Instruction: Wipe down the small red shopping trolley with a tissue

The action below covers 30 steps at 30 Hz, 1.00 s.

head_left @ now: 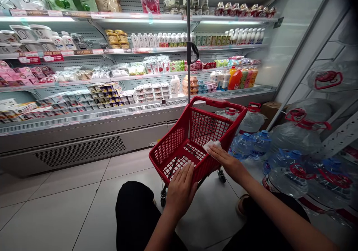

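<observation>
In front of my knees stands a small red plastic shopping cart with lattice walls and black caster wheels. Pressed to the rim on its near right side is a white cloth or tissue, under the fingers of my right hand. My left hand rests on the near rim, its fingers stretched out together and holding nothing. The cart's handle is on the far side, toward the fridge. Inside the basket only the lattice floor and dark frame bars show.
An open-fronted dairy fridge with stocked shelves runs across the back, with a dark door handle on a vertical post. Large water bottles crowd the right side by a perforated metal rack. Grey tiles cover the floor.
</observation>
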### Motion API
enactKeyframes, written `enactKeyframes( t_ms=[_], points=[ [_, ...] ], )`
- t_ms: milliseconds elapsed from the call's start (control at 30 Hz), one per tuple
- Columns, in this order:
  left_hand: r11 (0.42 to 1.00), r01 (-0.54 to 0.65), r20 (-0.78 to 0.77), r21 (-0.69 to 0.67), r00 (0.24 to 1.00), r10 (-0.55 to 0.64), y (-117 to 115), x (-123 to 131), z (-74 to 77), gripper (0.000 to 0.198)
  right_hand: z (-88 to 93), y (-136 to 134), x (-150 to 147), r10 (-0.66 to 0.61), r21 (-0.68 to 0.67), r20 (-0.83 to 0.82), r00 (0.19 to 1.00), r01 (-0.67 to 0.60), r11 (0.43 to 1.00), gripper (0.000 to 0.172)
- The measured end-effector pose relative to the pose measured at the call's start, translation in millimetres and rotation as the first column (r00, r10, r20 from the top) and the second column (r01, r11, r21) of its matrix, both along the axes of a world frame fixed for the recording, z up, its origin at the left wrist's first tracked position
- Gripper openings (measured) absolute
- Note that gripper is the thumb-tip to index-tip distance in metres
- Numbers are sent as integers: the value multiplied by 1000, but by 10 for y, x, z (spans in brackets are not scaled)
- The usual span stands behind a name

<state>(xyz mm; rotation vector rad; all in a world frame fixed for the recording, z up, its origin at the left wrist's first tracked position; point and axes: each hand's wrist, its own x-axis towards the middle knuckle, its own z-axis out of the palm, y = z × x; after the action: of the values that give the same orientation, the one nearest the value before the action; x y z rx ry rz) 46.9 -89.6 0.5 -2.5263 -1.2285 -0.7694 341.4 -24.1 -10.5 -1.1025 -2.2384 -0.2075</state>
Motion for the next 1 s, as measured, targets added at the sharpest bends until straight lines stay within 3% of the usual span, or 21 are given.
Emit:
enactKeyframes(
  t_ms=[200,333,400,533,633,733,867,1000],
  points=[
    [999,43,-59,32,997,-41,60,-290,-31,59,98,469,532,-140,-19,-68,988,139,990,72],
    [997,56,-101,55,994,-50,76,-228,-114,59,80,588,409,-175,-47,-143,974,170,984,76],
    [998,11,-88,56,996,-6,64,-159,-149,61,34,467,179,-137,-56,-154,979,129,990,78],
    [995,-66,-79,70,994,71,12,-46,-204,66,-78,-38,-377,2,-72,-118,993,-11,997,77],
    [994,-74,-66,78,995,79,-23,23,-224,65,-113,-326,-573,109,-61,-46,993,-111,992,73],
    [999,-19,-19,45,1000,20,-26,49,-179,59,-78,-274,-431,147,-38,0,989,-147,988,72],
    [992,124,-56,1,991,-124,37,-98,-7,54,12,152,-13,24,-34,-33,999,-25,999,78],
    [997,74,-135,28,988,-70,148,-352,92,50,24,343,125,-58,-83,-88,994,50,995,80]
  ],
)
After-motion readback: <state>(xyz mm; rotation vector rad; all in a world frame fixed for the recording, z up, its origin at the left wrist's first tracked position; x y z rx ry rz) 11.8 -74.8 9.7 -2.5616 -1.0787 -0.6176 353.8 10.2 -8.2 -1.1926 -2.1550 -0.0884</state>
